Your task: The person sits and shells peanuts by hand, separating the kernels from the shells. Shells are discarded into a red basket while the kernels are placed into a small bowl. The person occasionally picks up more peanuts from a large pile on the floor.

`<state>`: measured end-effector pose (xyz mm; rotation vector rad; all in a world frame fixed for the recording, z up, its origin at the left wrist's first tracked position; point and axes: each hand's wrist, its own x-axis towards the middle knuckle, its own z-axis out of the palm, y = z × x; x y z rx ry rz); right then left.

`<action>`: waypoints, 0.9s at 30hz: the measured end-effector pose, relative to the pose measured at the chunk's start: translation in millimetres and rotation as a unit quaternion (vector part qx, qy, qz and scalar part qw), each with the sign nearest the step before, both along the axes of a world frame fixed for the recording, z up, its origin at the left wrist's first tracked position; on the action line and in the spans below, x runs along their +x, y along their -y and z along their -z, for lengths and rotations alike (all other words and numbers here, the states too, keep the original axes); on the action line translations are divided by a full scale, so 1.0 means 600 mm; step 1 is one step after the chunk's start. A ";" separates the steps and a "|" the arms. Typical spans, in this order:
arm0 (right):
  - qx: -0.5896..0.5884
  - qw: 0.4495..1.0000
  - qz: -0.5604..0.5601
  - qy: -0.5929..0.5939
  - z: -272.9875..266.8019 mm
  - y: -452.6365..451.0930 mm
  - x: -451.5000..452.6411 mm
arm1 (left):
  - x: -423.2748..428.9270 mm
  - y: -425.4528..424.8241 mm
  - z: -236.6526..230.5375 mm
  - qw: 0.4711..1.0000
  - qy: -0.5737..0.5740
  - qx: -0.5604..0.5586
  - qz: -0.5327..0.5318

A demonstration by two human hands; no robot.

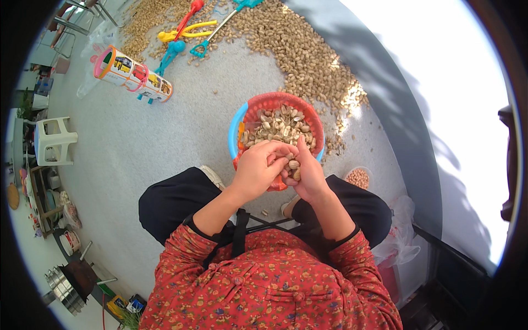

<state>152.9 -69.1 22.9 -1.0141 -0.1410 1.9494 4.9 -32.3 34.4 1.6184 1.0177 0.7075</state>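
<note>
My left hand (256, 167) and my right hand (309, 175) meet above a basket (234, 128) with a blue rim and a red lining. Several unshelled peanuts (294, 165) rest in the curled fingers of my right hand. The left thumb and fingertips pinch at a peanut (290, 156) there, which they partly hide. Beneath the hands, the basket holds a heap of peanut shells (284, 123). To the right of my right knee stands a round clear tub of shelled pink peanut kernels (358, 178).
Unshelled peanuts (305, 57) spread across the floor ahead, along the wall. Among them lie a teal toy shovel (222, 27) and yellow toy tongs (187, 32). Farther left are a printed cylindrical container (133, 75) and a white plastic stool (57, 142). A clear plastic bag (398, 231) lies at right.
</note>
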 end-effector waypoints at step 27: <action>0.099 0.960 0.163 0.204 0.009 0.005 0.008 | -0.014 -0.016 -0.004 0.992 0.020 -0.075 -0.098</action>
